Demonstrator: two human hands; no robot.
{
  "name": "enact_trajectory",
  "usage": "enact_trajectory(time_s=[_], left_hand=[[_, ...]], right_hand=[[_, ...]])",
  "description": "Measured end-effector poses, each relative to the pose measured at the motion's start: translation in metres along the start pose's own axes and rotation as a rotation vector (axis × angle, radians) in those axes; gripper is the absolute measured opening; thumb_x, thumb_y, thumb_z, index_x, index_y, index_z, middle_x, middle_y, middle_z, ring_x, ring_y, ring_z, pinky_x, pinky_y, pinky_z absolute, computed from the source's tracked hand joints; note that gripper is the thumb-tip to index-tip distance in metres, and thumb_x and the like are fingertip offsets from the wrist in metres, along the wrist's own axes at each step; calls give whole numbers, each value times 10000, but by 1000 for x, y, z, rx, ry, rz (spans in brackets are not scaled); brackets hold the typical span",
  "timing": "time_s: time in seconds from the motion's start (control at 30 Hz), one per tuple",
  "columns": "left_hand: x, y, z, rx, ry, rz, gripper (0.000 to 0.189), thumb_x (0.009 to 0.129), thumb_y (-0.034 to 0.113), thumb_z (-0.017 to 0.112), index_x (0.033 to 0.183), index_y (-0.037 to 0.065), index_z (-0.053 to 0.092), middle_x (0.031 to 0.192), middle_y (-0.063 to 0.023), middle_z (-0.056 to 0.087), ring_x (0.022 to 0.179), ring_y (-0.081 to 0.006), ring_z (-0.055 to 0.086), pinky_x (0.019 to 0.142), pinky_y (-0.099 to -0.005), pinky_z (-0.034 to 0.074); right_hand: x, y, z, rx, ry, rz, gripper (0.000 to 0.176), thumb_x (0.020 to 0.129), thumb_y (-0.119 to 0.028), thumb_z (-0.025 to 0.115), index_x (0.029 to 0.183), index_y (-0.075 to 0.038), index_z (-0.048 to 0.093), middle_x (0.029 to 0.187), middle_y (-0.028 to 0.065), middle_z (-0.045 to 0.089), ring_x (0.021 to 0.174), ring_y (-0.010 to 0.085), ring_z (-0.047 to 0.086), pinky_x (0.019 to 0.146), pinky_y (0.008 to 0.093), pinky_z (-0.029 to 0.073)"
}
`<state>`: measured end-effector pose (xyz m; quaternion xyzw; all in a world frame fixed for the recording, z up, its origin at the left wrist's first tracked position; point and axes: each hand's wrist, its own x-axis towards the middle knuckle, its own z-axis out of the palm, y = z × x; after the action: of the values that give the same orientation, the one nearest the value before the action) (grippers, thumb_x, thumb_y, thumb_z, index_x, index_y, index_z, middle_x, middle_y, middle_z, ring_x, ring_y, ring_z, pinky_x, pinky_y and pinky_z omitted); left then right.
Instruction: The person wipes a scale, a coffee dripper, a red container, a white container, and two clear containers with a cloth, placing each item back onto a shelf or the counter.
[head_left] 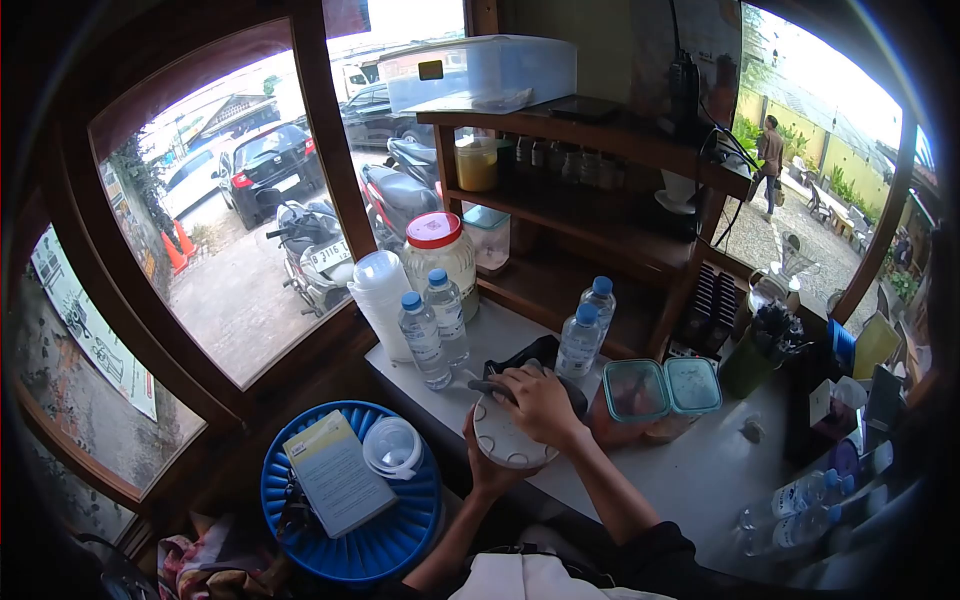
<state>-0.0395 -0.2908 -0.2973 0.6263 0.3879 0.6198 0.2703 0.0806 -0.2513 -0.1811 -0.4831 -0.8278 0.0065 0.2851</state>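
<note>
My left hand (pixel 488 474) holds a round, pale, disc-shaped thing (pixel 506 440) from its left and lower side. Small ring shapes run around the face of this disc, and its kind cannot be told. Across its upper edge lies my right hand (pixel 540 405), with bent fingers over a dark grey piece (pixel 484 386) that is partly hidden. Just behind the hands is a black object (pixel 535 352). Two clear water bottles (pixel 425 345) with blue caps stand to the left of the hands, and two more bottles (pixel 578 345) to the right.
Two teal-lidded containers (pixel 635 392) sit on the white counter (pixel 690 470). A cup stack (pixel 378 300) and a red-lidded jar (pixel 436 255) stand by the window. At lower left, a blue round stool (pixel 420 520) bears a box (pixel 338 475) and a clear tub (pixel 393 447). Wooden shelves (pixel 590 215) rise behind.
</note>
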Motion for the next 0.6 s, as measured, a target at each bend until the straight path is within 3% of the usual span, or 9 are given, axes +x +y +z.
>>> enact_trajectory(time_s=[0.1, 0.23, 0.3, 0.33, 0.37, 0.43, 0.5, 0.53, 0.6], left_hand=[[-1, 7, 2, -92, 3, -32, 1299, 397, 282, 934, 1382, 17, 130, 1295, -191, 373, 1186, -309, 451, 1018, -404, 378], [-2, -1, 5, -198, 8, -19, 1286, 413, 253, 929, 1392, 39, 123, 1309, -191, 378, 1190, -305, 458, 1010, -406, 390], [-2, -5, 7, -202, 19, 10, 1243, 445, 245, 915, 1394, 43, 138, 1317, -192, 384, 1183, -308, 469, 1001, -410, 397], [-3, -8, 7, -218, 26, 9, 1206, 470, 243, 905, 1393, 42, 156, 1319, -191, 391, 1174, -311, 480, 994, -413, 401], [-7, -13, 5, -233, 30, 6, 1168, 495, 240, 894, 1392, 41, 173, 1321, -191, 398, 1165, -315, 490, 987, -415, 406], [-8, -39, -10, 414, -208, 220, 999, 589, 236, 844, 1363, 9, 256, 1320, -183, 421, 1137, -336, 517, 965, -411, 416], [-15, -37, -11, 453, -326, 207, 923, 625, 241, 824, 1339, -11, 295, 1330, -176, 415, 1151, -345, 506, 971, -408, 406], [-17, -31, -1, 140, -197, 41, 1043, 582, 262, 867, 1355, -12, 222, 1345, -189, 385, 1193, -335, 469, 1004, -402, 382], [-2, 9, 3, -40, -61, 33, 1144, 535, 268, 899, 1365, -3, 160, 1345, -203, 372, 1210, -328, 452, 1019, -401, 370]], right_hand=[[-21, -5, -21, 153, 66, 312, 310, 898, -222, 526, 1132, -33, 601, 1136, 132, 609, 1071, 326, 547, 933, 413, 427], [-69, -18, -16, 223, 292, 366, 324, 886, -151, 530, 1186, -43, 586, 1280, 153, 527, 1167, 361, 495, 963, 445, 401], [-88, -29, -14, 40, 260, 149, 360, 858, -159, 557, 1208, -79, 588, 1312, 137, 510, 1229, 351, 456, 985, 479, 378], [-95, -33, -10, 94, 124, 99, 450, 828, -207, 585, 1270, -131, 551, 1359, 112, 474, 1265, 334, 427, 1056, 519, 285], [-92, -38, -11, 70, 60, 15, 458, 828, -217, 586, 1277, -136, 545, 1366, 104, 470, 1273, 321, 422, 1070, 520, 260], [-82, -47, -18, 24, -63, -147, 474, 830, -237, 587, 1292, -148, 531, 1380, 88, 460, 1289, 295, 412, 1097, 521, 210], [-62, -41, -17, -5, -119, -138, 483, 862, -285, 546, 1320, -140, 501, 1387, 83, 457, 1302, 282, 399, 1110, 519, 186], [-50, -36, -15, 8, -120, -104, 482, 869, -294, 534, 1323, -136, 497, 1388, 82, 456, 1303, 285, 398, 1110, 522, 184], [-31, -22, -11, 42, -135, -33, 480, 893, -317, 493, 1331, -120, 485, 1392, 96, 449, 1304, 296, 393, 1110, 524, 184]])
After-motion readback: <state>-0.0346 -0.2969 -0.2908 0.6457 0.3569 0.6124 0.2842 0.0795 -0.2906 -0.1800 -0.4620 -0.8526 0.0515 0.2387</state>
